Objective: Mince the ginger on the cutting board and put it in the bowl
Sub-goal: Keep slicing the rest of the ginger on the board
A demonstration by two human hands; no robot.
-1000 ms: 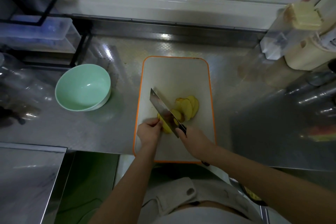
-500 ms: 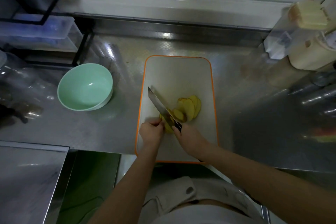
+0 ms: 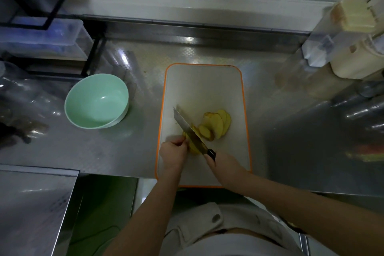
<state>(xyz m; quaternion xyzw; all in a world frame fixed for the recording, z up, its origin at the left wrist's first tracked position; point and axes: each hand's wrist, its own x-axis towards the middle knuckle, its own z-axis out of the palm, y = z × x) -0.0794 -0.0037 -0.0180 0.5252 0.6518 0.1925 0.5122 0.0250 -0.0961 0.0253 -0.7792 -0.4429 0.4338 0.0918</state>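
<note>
From my remote feed I see the ginger (image 3: 193,146) on the near half of the cutting board (image 3: 203,89), a yellow chunk lying just under the knife (image 3: 187,127). A fan of cut slices (image 3: 218,123) lies overlapping on the board just to the right of the blade, touching one another. The left hand (image 3: 173,154) has its fingers curled, their tips pinching the chunk against the board on the blade's left side. The right hand (image 3: 225,167) is wrapped tightly round the dark knife handle, its fingers fully closed on it. The blade runs diagonally from the handle up and to the left, its edge down on the ginger between the held chunk and the slices. The board is white with an orange rim, and its near edge overhangs the steel counter (image 3: 124,147). To the left of the board, well apart from it, a pale green bowl (image 3: 122,114) stands upright on the counter with nothing inside. Clear storage boxes (image 3: 41,37) sit on a black rack at the back left, and a cream container (image 3: 353,62) stands at the far right.
</note>
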